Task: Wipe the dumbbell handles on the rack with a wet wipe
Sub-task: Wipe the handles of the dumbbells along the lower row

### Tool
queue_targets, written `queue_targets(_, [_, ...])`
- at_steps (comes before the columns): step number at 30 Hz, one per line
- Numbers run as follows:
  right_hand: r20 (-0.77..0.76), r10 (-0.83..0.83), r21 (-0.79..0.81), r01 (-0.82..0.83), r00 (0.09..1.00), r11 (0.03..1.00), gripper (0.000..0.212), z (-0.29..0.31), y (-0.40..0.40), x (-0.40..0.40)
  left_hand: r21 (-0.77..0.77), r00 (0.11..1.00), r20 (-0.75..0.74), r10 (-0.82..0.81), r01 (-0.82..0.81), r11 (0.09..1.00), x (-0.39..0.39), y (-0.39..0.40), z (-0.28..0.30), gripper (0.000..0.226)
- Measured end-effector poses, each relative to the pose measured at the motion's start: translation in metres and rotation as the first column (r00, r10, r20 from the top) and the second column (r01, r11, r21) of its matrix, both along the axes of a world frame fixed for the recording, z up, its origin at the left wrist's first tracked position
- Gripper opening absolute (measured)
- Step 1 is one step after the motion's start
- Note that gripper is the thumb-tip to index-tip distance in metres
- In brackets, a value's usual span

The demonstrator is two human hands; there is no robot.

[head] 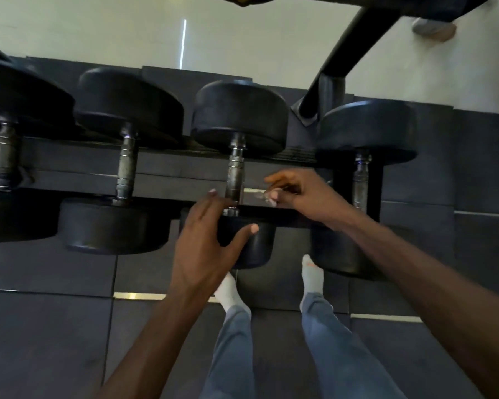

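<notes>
Four black-headed dumbbells lie side by side across the rack (162, 180), their worn metal handles (235, 175) bare, a blurred pale wipe (267, 194) beside one.

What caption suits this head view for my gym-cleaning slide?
Left hand steadies a racked dumbbell while the right hand holds a wipe beside its handle.

My arms are bare all the way up from my left hand (205, 240) and my right hand (303, 194), with no sleeves, watch or bands on them. My fingers (254, 228) carry no rings, and the nails are short and pale. I wear light blue jeans (329, 349), a little faded, down to the ankles. On my feet are white socks (229, 292), and the right one bears a small orange mark near the toe.
</notes>
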State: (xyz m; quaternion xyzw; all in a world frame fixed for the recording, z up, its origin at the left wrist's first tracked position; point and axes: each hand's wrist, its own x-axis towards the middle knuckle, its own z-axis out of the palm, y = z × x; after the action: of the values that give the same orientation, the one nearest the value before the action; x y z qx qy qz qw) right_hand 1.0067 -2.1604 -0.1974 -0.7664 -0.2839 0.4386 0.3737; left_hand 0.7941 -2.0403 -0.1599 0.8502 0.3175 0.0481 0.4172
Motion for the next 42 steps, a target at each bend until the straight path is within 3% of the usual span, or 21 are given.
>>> queue_targets(2, [-0.089, -0.221, 0.013, 0.223, 0.971, 0.975, 0.026, 0.001, -0.029, 0.005, -0.01, 0.996, 0.056, -0.069, 0.07, 0.997, 0.026, -0.025, 0.009, 0.032])
queue_targets(4, [-0.113, -0.313, 0.009, 0.316, 0.943, 0.949, 0.022, 0.004, -0.056, 0.012, -0.09, 0.992, 0.08, -0.097, 0.104, 0.99, 0.05, -0.051, 0.01, 0.026])
queue_targets(9, [-0.061, -0.372, -0.024, 0.371, 0.926, 0.928, 0.022, 0.006, -0.115, 0.043, -0.239, 0.989, 0.065, -0.133, 0.145, 0.96, 0.093, -0.111, -0.011, 0.025])
queue_targets(15, [0.016, -0.352, -0.066, 0.352, 0.936, 0.934, 0.021, 0.005, -0.162, 0.09, -0.289, 0.995, -0.013, -0.094, 0.086, 0.953, 0.106, -0.156, -0.031, 0.054])
queue_targets(19, [0.019, -0.203, -0.071, 0.204, 0.979, 0.976, 0.028, 0.003, -0.174, 0.11, -0.315, 1.0, -0.027, -0.007, -0.002, 0.949, 0.107, -0.169, -0.032, 0.064])
queue_targets(23, [0.226, 0.083, -0.066, -0.07, 0.971, 0.995, 0.024, 0.003, -0.171, 0.119, -0.295, 1.0, -0.016, 0.027, -0.031, 0.955, 0.106, -0.18, -0.032, 0.068])
queue_targets(27, [0.452, 0.387, -0.047, -0.411, 0.804, 0.91, 0.018, -0.004, -0.158, 0.117, -0.288, 0.997, 0.008, 0.083, -0.077, 0.955, 0.105, -0.187, -0.034, 0.068])
queue_targets(31, [0.473, 0.579, -0.049, -0.636, 0.664, 0.77, 0.006, -0.016, -0.16, 0.118, -0.292, 0.994, 0.013, 0.104, -0.095, 0.952, 0.104, -0.192, -0.033, 0.07])
queue_targets(36, [0.48, 0.727, -0.114, -0.786, 0.492, 0.607, 0.014, -0.014, -0.159, 0.128, -0.302, 0.993, 0.04, 0.11, -0.093, 0.949, 0.103, -0.191, -0.036, 0.068])
queue_targets(42, [0.532, 0.758, -0.243, -0.79, 0.377, 0.563, 0.025, -0.007, -0.15, 0.121, -0.289, 0.991, 0.059, 0.118, -0.096, 0.952, 0.101, -0.192, -0.042, 0.068])
